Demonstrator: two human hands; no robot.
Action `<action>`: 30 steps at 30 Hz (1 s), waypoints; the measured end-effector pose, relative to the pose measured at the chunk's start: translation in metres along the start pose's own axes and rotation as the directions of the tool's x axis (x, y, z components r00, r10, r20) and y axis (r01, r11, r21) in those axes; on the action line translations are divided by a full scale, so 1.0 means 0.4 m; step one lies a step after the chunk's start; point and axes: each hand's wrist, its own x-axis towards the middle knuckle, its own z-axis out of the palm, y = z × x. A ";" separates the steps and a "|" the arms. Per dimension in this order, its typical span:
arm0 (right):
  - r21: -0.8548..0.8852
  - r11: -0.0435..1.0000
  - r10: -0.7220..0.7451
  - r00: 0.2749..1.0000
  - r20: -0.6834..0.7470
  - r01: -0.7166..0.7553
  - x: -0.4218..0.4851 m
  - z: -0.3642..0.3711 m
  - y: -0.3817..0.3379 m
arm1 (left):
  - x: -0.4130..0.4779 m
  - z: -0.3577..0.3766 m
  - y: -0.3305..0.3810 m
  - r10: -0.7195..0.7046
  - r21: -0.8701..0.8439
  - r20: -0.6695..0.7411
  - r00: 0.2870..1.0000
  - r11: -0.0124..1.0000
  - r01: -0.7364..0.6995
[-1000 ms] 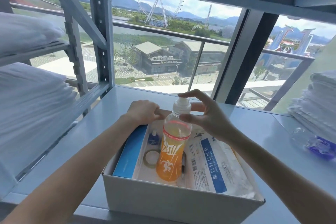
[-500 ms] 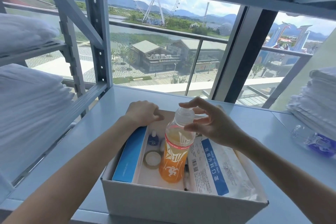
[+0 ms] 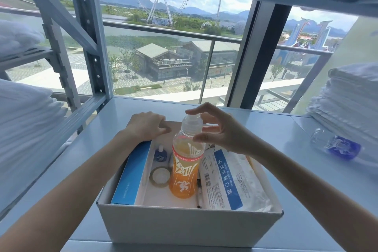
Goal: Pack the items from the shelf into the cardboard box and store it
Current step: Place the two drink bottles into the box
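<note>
A white cardboard box [image 3: 190, 229] stands open on the pale blue shelf. Inside, an orange drink bottle [image 3: 185, 170] stands upright in the middle. Left of it lie a blue carton [image 3: 131, 176], a small blue dropper bottle [image 3: 160, 154] and a tape roll [image 3: 160, 177]. A pen [image 3: 198, 192] and a surgical mask packet [image 3: 227, 182] lie to its right. My left hand [image 3: 146, 126] holds the box's far left rim with curled fingers. My right hand [image 3: 218, 131] arches round the bottle's cap, fingers spread and loose.
A clear water bottle with a blue label [image 3: 337, 146] lies on the shelf at the right, beside a stack of white towels [image 3: 347, 104]. White bedding [image 3: 22, 129] fills the left shelves behind a grey upright post [image 3: 90, 32]. A window is behind.
The orange bottle has gone from tilted to standing upright in the box. My right hand's fingers, pinching the cap before, have spread apart. The left hand stays on the rim.
</note>
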 end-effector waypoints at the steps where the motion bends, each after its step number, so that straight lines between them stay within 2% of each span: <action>1: -0.004 1.000 0.001 1.000 0.005 -0.001 -0.001 -0.002 0.002 | -0.003 -0.003 0.002 0.015 -0.030 0.001 1.000 0.999 -0.015; 4: -0.048 0.999 -0.009 1.000 0.016 0.010 -0.020 -0.021 0.004 | -0.023 -0.024 0.010 0.098 -0.312 -0.061 0.993 0.944 -0.112; 6: -0.066 0.998 -0.016 1.000 -0.001 0.015 -0.043 -0.048 0.008 | -0.047 -0.054 0.018 0.102 -0.421 -0.198 0.975 0.889 -0.179; 10: -0.099 0.994 0.027 0.996 -0.088 -0.036 -0.110 -0.123 0.023 | -0.121 -0.138 0.061 0.049 -0.374 -0.503 0.863 0.888 -0.269; 13: -0.134 0.987 0.066 0.982 -0.177 -0.091 -0.180 -0.174 0.038 | -0.207 -0.188 0.138 0.011 -0.317 -0.655 0.755 0.904 -0.288; 14: -0.148 0.983 0.078 0.974 -0.211 -0.110 -0.207 -0.188 0.045 | -0.238 -0.196 0.176 0.027 -0.302 -0.686 0.727 0.899 -0.318; 16: -0.176 0.972 0.106 0.957 -0.271 -0.158 -0.264 -0.214 0.065 | -0.297 -0.203 0.275 0.146 -0.230 -0.718 0.681 0.874 -0.429; 17: -0.193 0.963 0.125 0.946 -0.298 -0.188 -0.294 -0.226 0.077 | -0.319 -0.198 0.328 0.218 -0.205 -0.700 0.680 0.851 -0.483; 19: -0.234 0.936 0.171 0.922 -0.348 -0.263 -0.354 -0.250 0.103 | -0.341 -0.169 0.427 0.333 -0.194 -0.602 0.726 0.820 -0.538; 22: -0.316 0.867 0.238 0.877 -0.418 -0.386 -0.455 -0.285 0.148 | -0.341 -0.107 0.548 0.418 -0.214 -0.323 0.849 0.842 -0.496; 24: -0.366 0.806 0.277 0.843 -0.461 -0.465 -0.528 -0.314 0.182 | -0.324 -0.056 0.591 0.423 -0.166 -0.168 0.890 0.878 -0.449; 27: -0.383 0.720 0.366 0.786 -0.498 -0.578 -0.629 -0.369 0.239 | -0.304 -0.002 0.620 0.406 -0.097 -0.083 0.910 0.905 -0.413; 30: -0.386 0.653 0.433 0.739 -0.516 -0.652 -0.701 -0.432 0.303 | -0.303 0.015 0.625 0.355 -0.095 -0.076 0.932 0.928 -0.361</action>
